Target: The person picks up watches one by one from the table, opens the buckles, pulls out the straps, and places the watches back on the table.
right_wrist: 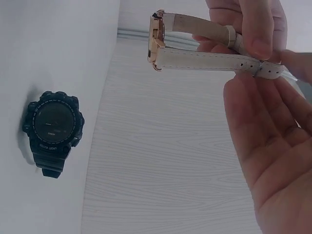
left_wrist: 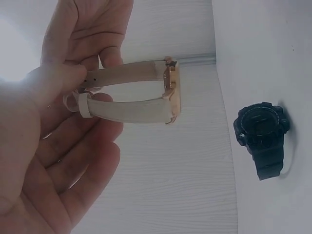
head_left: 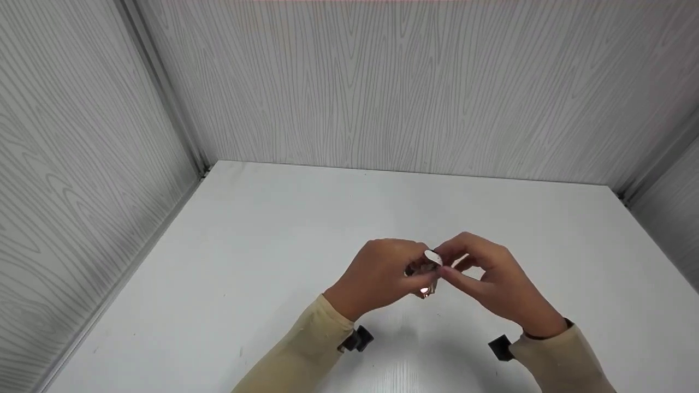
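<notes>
A wristwatch with a white strap (right_wrist: 200, 60) and a rose-gold case (left_wrist: 174, 92) is held up in the air between both hands. My left hand (head_left: 385, 273) grips the strap near its buckle end, thumb and fingers curled around it. At the strap's punched end, my right hand (head_left: 499, 281) pinches it between thumb and fingertips. The two ends meet at the fingers, so the strap makes a long loop with the case hanging at the far side. Fingers partly hide the buckle.
On the white table (head_left: 246, 234) lies a black sport watch (right_wrist: 53, 122), face up, seen in both wrist views and hidden in the head view. Grey wood-grain panels (head_left: 349, 87) wall the table at the back and sides. Small black cameras (head_left: 357, 338) sit at the wrists.
</notes>
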Available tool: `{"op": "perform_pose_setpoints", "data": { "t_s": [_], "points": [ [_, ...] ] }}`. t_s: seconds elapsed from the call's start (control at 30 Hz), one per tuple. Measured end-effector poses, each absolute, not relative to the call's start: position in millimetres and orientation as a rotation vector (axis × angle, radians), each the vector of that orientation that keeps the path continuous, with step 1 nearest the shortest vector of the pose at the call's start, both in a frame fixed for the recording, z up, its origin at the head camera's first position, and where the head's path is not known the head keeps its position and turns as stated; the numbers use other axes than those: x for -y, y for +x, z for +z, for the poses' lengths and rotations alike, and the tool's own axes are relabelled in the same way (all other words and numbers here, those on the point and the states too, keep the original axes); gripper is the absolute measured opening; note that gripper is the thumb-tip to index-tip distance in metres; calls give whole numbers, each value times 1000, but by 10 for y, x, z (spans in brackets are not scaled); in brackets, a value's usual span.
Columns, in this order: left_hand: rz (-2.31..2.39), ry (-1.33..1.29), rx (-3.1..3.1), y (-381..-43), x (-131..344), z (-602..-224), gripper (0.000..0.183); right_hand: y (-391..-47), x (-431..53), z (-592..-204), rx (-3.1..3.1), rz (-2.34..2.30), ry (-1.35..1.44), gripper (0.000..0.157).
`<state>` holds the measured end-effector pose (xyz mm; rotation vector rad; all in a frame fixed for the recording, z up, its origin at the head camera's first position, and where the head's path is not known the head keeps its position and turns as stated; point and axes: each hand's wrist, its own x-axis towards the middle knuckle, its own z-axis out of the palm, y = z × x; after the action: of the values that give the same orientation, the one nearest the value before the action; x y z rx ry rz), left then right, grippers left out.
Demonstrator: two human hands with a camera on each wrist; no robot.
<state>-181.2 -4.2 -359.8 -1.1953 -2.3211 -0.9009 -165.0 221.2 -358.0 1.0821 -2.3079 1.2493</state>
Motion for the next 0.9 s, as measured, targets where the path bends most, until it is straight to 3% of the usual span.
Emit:
{"op": "perform_pose_setpoints", "data": {
  "t_s": [0.4,0.9],
  "points": [
    [-908,-1220,2257,-1815,20,-3594,11,-1630,-2244,-3545,2382,1179,989,22],
    [-1331,-1253,2261,-1820,25,-3572,19,-1691,-2313,-3547,2241,1477,1192,25]
  ]
}}
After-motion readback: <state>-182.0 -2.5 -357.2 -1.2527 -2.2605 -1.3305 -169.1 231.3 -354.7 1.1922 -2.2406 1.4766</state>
